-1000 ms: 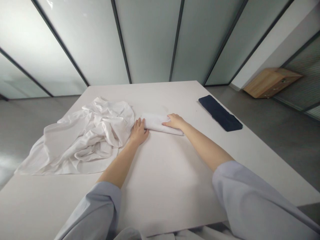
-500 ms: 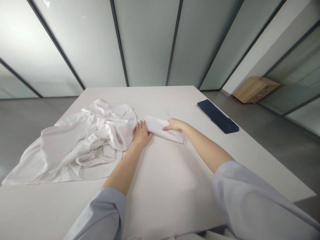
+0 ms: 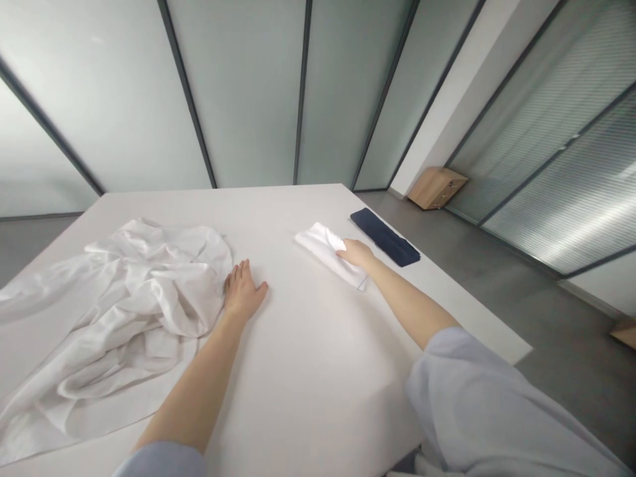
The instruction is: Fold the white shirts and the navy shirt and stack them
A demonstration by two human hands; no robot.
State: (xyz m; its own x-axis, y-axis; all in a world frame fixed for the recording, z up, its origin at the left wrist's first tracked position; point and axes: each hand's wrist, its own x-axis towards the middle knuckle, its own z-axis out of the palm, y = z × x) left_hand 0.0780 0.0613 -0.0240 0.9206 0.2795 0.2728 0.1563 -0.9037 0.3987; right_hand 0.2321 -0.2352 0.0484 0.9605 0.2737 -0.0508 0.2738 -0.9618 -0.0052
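My right hand (image 3: 358,253) has hold of the folded white cloth (image 3: 318,244), thumb lying over the top, the other fingers mostly hidden from me. The cloth sits ahead of me and a little right of centre, its long axis slanting from far left to near right, and I grip it from its right side, nearer the close end than the far one. I can't tell whether it rests fully on the table (image 3: 298,371) or is slightly raised. What matters most is how it lies to the dark blue cloth (image 3: 385,237): that folded strip is just beyond my right hand, farther right, by the table's right edge, and its slant runs roughly parallel to the white one, a band of bare tabletop between them. My left hand (image 3: 243,291) is well apart from both, grasping nothing, palm down with the thumb spread, right beside the crumpled white cloth (image 3: 163,288) on my left; whether its fingers touch that heap, I can't tell.
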